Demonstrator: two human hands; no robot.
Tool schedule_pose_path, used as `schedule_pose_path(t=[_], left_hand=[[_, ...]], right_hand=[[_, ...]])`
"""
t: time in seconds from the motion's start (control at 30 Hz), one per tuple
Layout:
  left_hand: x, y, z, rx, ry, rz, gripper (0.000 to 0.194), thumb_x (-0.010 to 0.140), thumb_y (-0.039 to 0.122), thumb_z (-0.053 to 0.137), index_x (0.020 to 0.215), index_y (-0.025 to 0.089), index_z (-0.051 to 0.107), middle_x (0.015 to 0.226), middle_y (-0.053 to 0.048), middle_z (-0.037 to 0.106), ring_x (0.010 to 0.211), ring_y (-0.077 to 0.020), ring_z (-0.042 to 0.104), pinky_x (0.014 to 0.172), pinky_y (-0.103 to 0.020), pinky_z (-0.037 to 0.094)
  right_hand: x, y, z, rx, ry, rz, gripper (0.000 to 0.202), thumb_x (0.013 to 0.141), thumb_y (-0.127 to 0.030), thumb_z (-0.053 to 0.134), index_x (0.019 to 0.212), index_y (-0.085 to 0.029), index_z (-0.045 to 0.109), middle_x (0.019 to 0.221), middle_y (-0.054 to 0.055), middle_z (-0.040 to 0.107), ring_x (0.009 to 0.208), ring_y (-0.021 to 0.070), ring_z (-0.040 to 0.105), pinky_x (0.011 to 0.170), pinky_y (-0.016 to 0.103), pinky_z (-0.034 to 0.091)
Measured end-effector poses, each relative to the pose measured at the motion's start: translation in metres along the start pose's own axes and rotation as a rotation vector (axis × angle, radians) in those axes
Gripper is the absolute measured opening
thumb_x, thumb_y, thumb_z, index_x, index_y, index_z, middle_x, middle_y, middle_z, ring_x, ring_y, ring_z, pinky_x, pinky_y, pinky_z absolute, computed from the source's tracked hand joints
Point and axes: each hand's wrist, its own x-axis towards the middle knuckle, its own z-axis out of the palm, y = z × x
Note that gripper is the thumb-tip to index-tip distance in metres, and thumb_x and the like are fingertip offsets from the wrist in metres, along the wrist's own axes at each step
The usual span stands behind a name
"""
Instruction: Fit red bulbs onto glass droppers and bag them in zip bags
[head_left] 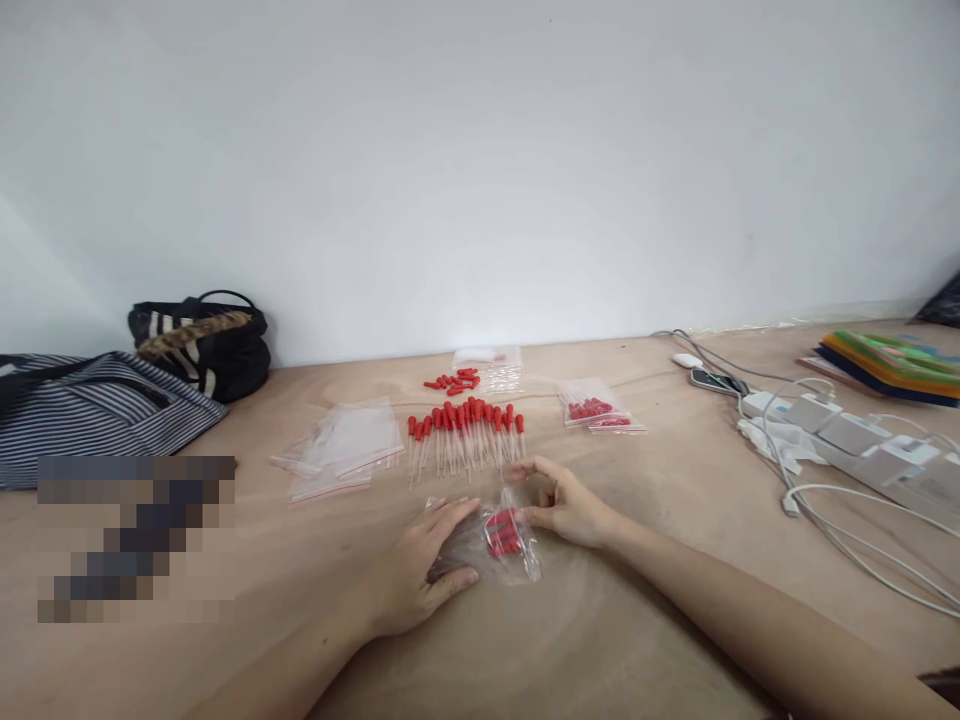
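Observation:
A clear zip bag (465, 555) lies on the table before me, with several red-bulbed droppers (502, 533) inside. My left hand (427, 560) rests flat over the bag's left part, fingers stretched and thumb apart. At the bag's right edge, my right hand (562, 503) has its thumb against the plastic beside the red bulbs. Its index finger reaches forward and the other fingers curl in at the bag's edge; their tips are partly hidden. Just beyond both hands, loose droppers (465, 430) lie in a fanned row, red bulbs pointing away from me.
Flat zip bags (352, 440) lie stacked to the left. Filled bags (596, 408) sit to the right. Loose red bulbs (457, 380) and clear tubes (500, 378) lie farther back. Power strips with cables (855, 430) and coloured folders (892, 365) occupy the right; bags (105, 400) stand left.

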Motion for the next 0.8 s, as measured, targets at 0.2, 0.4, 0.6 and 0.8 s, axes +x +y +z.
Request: schedule_pose_path(t=[0.2,0.4,0.6,0.8], left_hand=[[0.001,0.004,-0.004,0.027,-0.029,0.061,0.056,0.083,0.038,0.046,0.133,0.023,0.029,0.136,-0.007,0.037,0.126,-0.0260,0.030,0.103,-0.050,0.025],[0.004,0.007,-0.008,0.065,-0.063,0.132,0.053,0.086,0.039,0.042,0.135,0.024,0.027,0.138,-0.005,0.034,0.128,-0.0229,0.027,0.105,-0.048,0.021],[0.002,0.001,-0.003,0.054,-0.023,0.119,0.056,0.085,0.040,0.043,0.136,0.026,0.023,0.140,-0.004,0.030,0.129,-0.0228,0.025,0.106,-0.047,0.021],[0.002,-0.006,0.004,0.055,0.045,0.148,0.058,0.085,0.043,0.043,0.137,0.027,0.021,0.141,-0.004,0.029,0.130,-0.0240,0.023,0.106,-0.050,0.016]], right_hand=[[0.006,0.005,-0.005,0.063,-0.250,0.036,0.029,0.061,-0.038,0.070,0.081,-0.017,0.069,0.098,0.006,0.063,0.055,0.0072,0.051,0.043,0.018,0.041],[0.008,0.010,-0.009,0.196,-0.184,0.091,0.032,0.052,-0.040,0.076,0.057,-0.013,0.059,0.069,0.001,0.061,0.046,0.0037,0.044,0.038,0.016,0.033],[0.002,0.010,-0.013,0.086,-0.055,0.078,0.038,0.055,-0.045,0.072,0.062,-0.015,0.050,0.082,0.001,0.059,0.046,0.0031,0.043,0.041,0.018,0.035],[-0.002,0.012,-0.008,-0.318,0.149,-0.102,0.020,0.061,-0.037,0.071,0.062,-0.017,0.064,0.064,0.000,0.053,0.058,0.0102,0.047,0.055,0.023,0.039]])
